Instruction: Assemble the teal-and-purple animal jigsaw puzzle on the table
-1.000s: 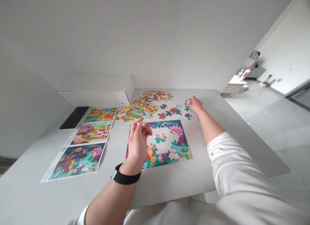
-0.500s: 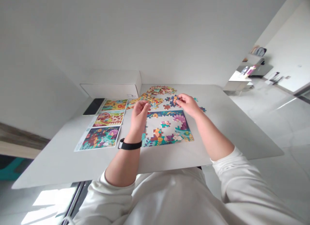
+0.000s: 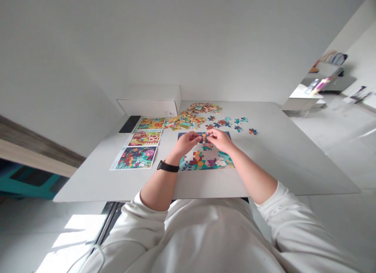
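Note:
A partly built colourful jigsaw (image 3: 205, 163) lies on the white table (image 3: 264, 159) in front of me, with a gap in its middle. My left hand (image 3: 188, 141), with a black watch at the wrist, and my right hand (image 3: 220, 140) meet over the puzzle's far part. Both pinch a small puzzle piece (image 3: 205, 138) between their fingertips. Loose pieces (image 3: 232, 124) lie just beyond the puzzle, and two heaps of pieces (image 3: 188, 118) sit further back.
Three picture sheets (image 3: 143, 141) lie in a column left of the puzzle. A white box (image 3: 149, 102) stands at the back against the wall, with a black phone (image 3: 129, 124) beside it. A shelf with items is far right.
My right hand came back from the loose pieces at the right with a piece and met my left hand over the puzzle. The camera drew back and tilted down.

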`<act>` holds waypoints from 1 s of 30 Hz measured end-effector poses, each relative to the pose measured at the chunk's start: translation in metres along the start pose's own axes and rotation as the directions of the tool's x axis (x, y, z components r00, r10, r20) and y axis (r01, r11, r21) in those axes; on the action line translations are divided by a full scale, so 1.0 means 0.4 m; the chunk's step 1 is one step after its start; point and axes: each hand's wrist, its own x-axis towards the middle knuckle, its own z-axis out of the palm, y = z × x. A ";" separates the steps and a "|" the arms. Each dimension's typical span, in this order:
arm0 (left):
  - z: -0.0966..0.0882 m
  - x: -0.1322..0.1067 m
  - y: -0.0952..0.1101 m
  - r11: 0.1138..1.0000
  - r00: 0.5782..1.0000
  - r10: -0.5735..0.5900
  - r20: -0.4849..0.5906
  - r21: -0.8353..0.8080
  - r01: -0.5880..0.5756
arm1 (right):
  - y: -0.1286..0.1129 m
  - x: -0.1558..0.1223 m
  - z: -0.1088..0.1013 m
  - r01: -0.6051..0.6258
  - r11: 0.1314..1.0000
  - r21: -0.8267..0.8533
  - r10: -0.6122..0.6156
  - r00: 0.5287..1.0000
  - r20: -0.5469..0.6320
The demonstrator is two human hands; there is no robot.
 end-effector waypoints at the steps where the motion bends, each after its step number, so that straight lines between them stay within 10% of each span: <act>1: 0.004 0.000 -0.003 1.000 1.000 0.000 0.015 0.020 0.000 | -0.001 -0.002 -0.001 0.003 1.000 -0.005 -0.002 1.000 0.003; 8: 0.008 0.007 -0.026 0.997 0.995 -0.064 -0.074 -0.053 0.060 | -0.002 -0.010 -0.047 0.002 0.981 -0.192 -0.014 0.998 -0.066; 24: 0.006 0.017 -0.050 0.979 0.978 -0.095 -0.187 0.163 0.126 | -0.015 -0.026 -0.087 0.222 0.722 -0.656 0.031 0.936 0.351; 30: 0.018 0.013 -0.045 0.960 0.982 -0.102 -0.157 0.243 0.139 | -0.001 -0.021 -0.124 0.107 0.818 -0.565 0.007 0.981 0.195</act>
